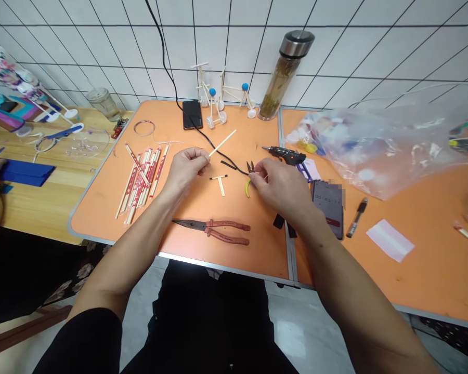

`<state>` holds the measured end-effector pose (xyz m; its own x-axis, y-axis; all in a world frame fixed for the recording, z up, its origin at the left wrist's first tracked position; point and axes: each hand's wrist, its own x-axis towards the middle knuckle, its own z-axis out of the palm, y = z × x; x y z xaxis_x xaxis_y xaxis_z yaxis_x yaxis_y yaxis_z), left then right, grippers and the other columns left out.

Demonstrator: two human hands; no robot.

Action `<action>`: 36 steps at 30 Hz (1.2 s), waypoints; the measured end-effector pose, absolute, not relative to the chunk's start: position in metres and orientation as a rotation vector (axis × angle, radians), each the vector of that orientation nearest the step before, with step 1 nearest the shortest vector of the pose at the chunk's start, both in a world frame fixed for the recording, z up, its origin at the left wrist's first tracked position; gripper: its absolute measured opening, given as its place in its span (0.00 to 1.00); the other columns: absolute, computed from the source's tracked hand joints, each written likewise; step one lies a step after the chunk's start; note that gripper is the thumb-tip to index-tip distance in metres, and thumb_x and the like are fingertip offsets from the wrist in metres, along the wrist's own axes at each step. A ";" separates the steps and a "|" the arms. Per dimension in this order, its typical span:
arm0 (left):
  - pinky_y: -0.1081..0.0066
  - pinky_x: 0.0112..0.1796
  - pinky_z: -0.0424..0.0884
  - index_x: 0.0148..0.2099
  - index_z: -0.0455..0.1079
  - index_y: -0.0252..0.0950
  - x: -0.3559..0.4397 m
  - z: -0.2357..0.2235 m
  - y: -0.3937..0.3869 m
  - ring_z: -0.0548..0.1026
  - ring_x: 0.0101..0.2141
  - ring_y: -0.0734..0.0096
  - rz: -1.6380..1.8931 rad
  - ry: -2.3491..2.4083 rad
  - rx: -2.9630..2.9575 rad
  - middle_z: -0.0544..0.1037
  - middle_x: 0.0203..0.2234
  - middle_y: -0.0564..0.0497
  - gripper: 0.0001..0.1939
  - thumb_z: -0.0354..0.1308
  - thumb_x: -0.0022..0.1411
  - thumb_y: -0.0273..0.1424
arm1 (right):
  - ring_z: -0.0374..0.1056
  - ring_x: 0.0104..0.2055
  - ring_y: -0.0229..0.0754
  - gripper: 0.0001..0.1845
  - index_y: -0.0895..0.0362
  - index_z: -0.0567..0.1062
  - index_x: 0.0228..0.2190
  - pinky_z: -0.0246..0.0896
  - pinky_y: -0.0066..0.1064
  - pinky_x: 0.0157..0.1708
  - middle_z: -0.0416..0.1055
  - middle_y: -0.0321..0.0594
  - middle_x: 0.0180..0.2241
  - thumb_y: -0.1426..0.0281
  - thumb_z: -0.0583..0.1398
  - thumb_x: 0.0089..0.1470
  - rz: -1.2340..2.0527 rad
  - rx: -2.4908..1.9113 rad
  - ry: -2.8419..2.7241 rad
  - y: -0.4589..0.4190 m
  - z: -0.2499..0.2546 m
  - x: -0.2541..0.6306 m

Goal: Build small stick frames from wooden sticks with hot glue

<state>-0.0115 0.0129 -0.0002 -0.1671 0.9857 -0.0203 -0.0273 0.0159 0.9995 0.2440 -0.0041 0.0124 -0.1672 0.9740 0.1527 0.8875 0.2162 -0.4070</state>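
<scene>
Head view: pinches wooden stick in left hand, slanting right toward tabletop's back edge, gripping yellow-handled pliers in right hand.

Left hand pinching a thin stick, my right hand gripping small cutters, red-handled pliers lying on the desk between my arms!
</scene>
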 end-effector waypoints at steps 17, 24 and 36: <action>0.76 0.25 0.64 0.28 0.76 0.36 -0.007 0.001 0.011 0.68 0.22 0.78 1.270 1.318 0.964 0.76 0.21 0.53 0.04 0.66 0.46 0.29 | 0.80 0.44 0.57 0.08 0.55 0.83 0.41 0.53 0.38 0.33 0.85 0.52 0.42 0.68 0.62 0.69 0.130 -2.084 -2.407 0.001 0.009 0.253; 0.77 0.24 0.64 0.27 0.76 0.35 -0.006 0.000 0.012 0.68 0.22 0.78 1.282 1.302 0.983 0.76 0.21 0.53 0.04 0.66 0.46 0.30 | 0.76 0.55 0.57 0.14 0.55 0.84 0.51 0.58 0.40 0.39 0.81 0.53 0.56 0.73 0.60 0.69 0.131 -1.772 -2.299 -0.008 0.019 0.251; 0.78 0.23 0.63 0.30 0.76 0.36 -0.026 0.003 0.020 0.69 0.21 0.79 1.401 1.281 0.911 0.77 0.22 0.54 0.07 0.70 0.47 0.32 | 0.68 0.38 0.47 0.12 0.59 0.80 0.45 0.43 0.39 0.32 0.77 0.47 0.43 0.64 0.60 0.70 0.375 -1.225 -3.013 -0.088 0.014 0.193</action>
